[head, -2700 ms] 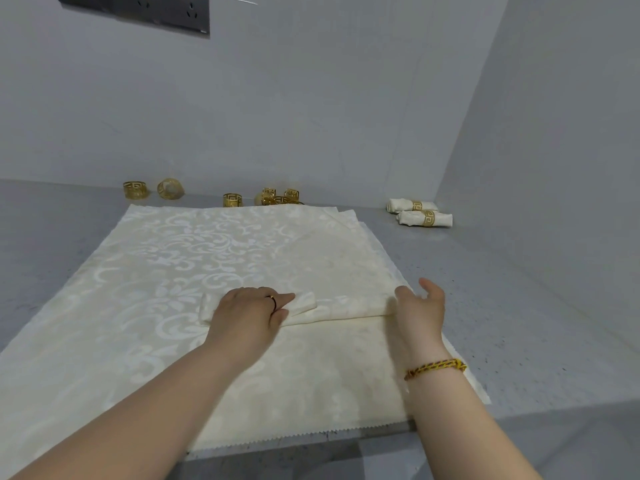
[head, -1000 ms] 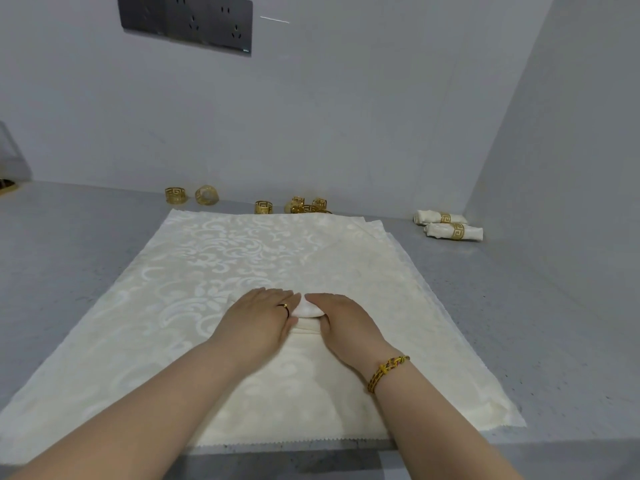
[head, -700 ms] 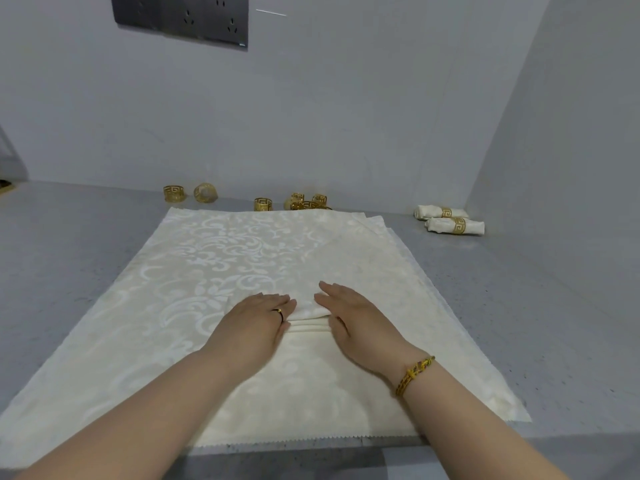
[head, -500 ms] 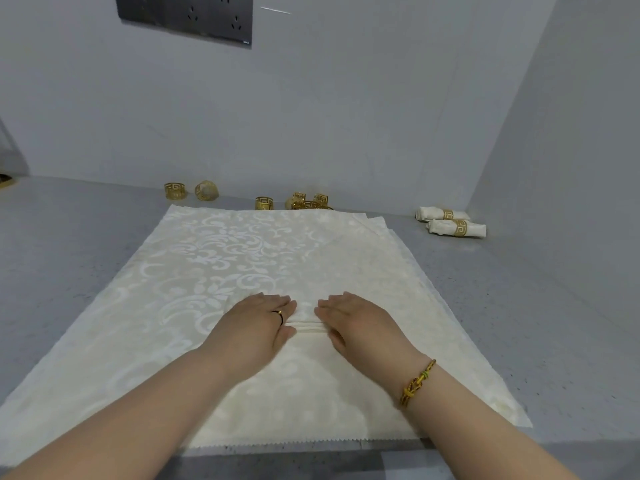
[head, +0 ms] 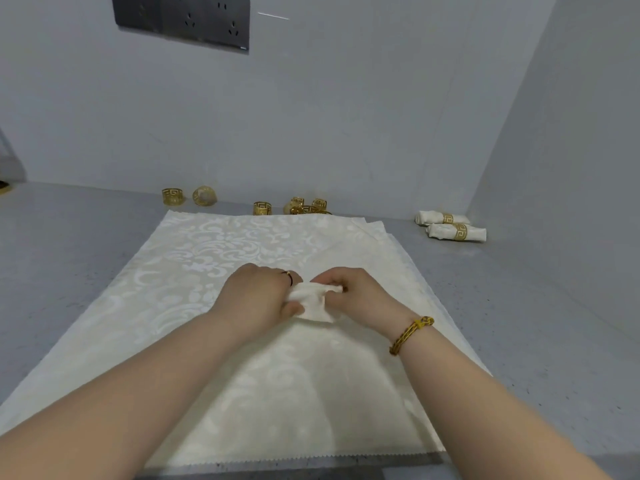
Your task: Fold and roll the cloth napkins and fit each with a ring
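Head view. We see both hands meeting at the middle of a gray counter, over a stack of cream damask napkins spread flat. Between the hands lies a small folded napkin, bunched into a short, thick bundle and resting on the flat stack. Our left hand curls its fingers round the bundle's left end, with the thumb underneath at the near edge; a thin finger ring shows on this hand. Our right hand pinches the bundle's right end with bent fingers, and a braided yellow bracelet sits on its wrist.

Along the back wall we note the loose gold napkin rings: one upright ring at far left, a tilted ring just beside it, a single ring at the stack's far edge, and a cluster of rings touching one another to its right. In the far right corner lie two finished rolls, side by side, each wearing a gold ring. A dark socket panel is mounted on the wall above.
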